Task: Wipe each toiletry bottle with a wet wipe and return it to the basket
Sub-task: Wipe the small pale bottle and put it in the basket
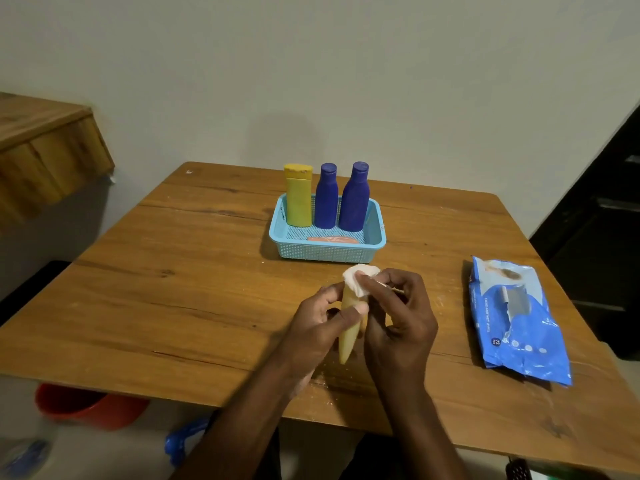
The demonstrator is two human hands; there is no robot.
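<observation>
Standing on the table (207, 271), the basket (325, 252) holds three upright bottles. Just in front of it, the left hand (320, 327) grips a tan tube (349, 337), its long axis near upright, while the right hand (398, 327) pinches a wipe (360, 280) over its top.

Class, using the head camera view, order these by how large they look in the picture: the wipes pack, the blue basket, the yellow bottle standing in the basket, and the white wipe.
1. Wipes pack, though it lies nearer the camera than the basket
2. Blue basket
3. Yellow bottle
4. White wipe, bunched and partly hidden by the right hand
</observation>
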